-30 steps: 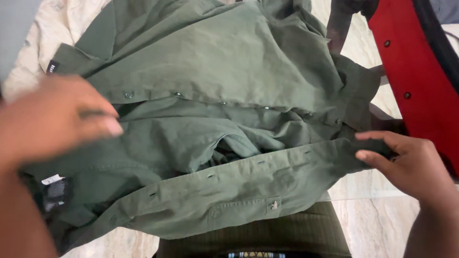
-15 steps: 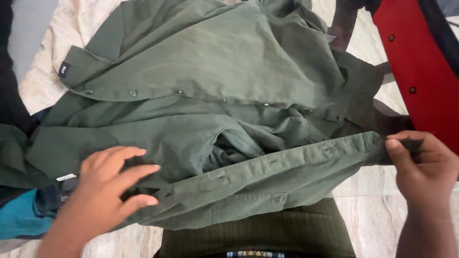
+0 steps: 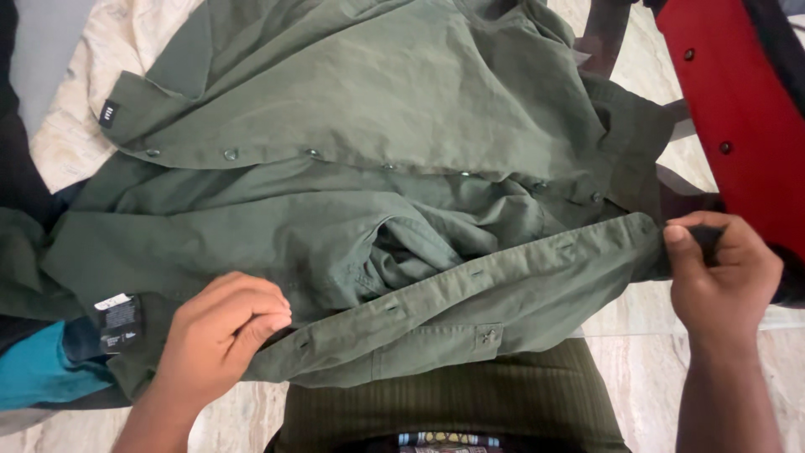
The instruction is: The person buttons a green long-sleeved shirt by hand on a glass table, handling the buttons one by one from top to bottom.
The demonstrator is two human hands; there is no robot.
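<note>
Green shirt placket pinched taut between both hands: left, right.

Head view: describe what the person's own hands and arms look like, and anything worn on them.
Both hands are bare: no gloves, rings or watch show on the left hand or the right hand. Both forearms are bare too, with no sleeve in view down to the bottom edge of the picture. Fingernails are short and unpainted. Nothing is marked or strapped on either wrist.
</note>
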